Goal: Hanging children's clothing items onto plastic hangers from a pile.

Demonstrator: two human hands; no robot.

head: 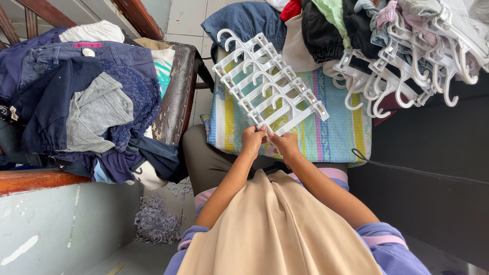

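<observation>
A row of several white plastic clip hangers [265, 81] lies on a striped cloth [336, 135] spread over a cushion in front of me. My left hand [252, 140] and my right hand [285, 144] both pinch the near end of the closest hanger, side by side. A beige garment [277, 229] is draped over my lap below my forearms.
At the left, a chair with a worn brown arm [175, 97] holds a heap of dark blue and grey clothes [81, 97]. Clothes clipped on white hangers [407, 56] pile at the upper right. A black cord [407, 170] crosses a dark surface. Small clear clips [155, 224] lie on the floor.
</observation>
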